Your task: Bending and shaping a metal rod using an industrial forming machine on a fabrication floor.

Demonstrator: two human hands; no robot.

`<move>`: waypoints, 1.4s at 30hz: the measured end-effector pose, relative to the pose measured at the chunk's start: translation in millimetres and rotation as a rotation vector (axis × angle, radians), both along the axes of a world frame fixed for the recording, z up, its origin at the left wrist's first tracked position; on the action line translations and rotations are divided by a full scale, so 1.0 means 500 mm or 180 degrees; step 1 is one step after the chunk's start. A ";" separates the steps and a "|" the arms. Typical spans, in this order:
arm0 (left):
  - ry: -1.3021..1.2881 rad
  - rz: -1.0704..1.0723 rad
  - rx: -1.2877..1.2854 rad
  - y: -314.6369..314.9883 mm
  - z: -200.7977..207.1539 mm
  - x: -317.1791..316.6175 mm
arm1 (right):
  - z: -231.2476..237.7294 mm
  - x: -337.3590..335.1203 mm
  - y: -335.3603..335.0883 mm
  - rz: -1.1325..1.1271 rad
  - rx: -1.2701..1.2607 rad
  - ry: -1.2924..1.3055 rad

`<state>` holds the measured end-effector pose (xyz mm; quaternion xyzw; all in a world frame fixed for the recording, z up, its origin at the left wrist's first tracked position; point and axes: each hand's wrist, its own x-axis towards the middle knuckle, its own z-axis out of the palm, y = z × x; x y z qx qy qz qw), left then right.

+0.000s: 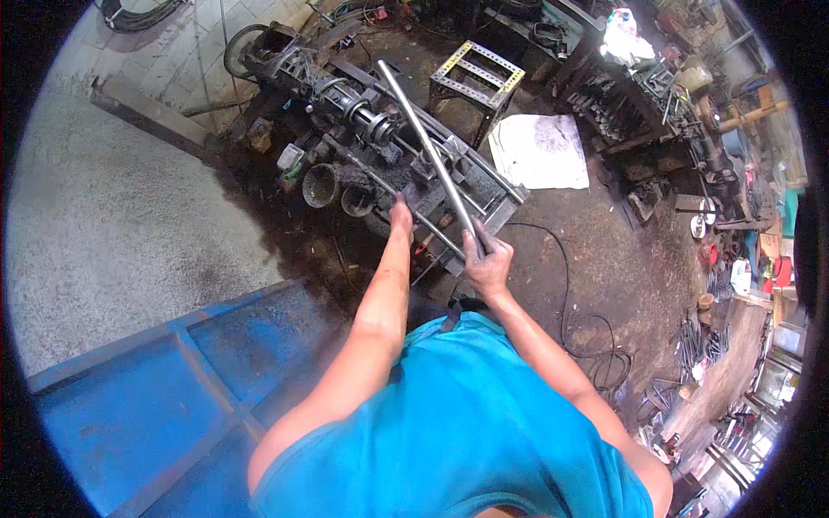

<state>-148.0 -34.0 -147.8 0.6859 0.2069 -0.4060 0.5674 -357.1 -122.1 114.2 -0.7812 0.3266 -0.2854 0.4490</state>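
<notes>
A long, smooth steel rod [420, 129] slants over the dark metalworking machine [377, 125], and my right hand [489, 262] is closed around its near end. The rod's far end points up and to the left, above the machine's chuck-like round part. My left hand [401, 217] is at the machine's near side, its fingers curled on a thinner metal bar [373, 175] that runs along that side. Part of the left hand's fingers is hidden. Metal shavings lie on the machine bed below the rod.
Beyond the machine stands a yellow-edged metal stand [477, 73]; a stained white sheet [542, 151] lies on the floor. Two round containers [321, 185] sit left of my left hand. A black cable [566, 276] snakes over the floor at right. A blue metal panel [129, 406] lies lower left.
</notes>
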 end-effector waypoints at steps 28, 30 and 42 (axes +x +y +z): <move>-0.1220 0.0437 0.0428 -0.049 0.052 -0.082 | -0.014 -0.005 -0.015 0.0223 -0.0245 -0.0101; -0.1580 0.0623 0.0656 -0.056 0.037 -0.076 | -0.016 -0.007 -0.018 0.0297 -0.0335 -0.0169; -0.1586 0.0450 0.0873 -0.073 0.099 -0.088 | -0.019 -0.006 -0.016 0.0347 -0.0272 -0.0133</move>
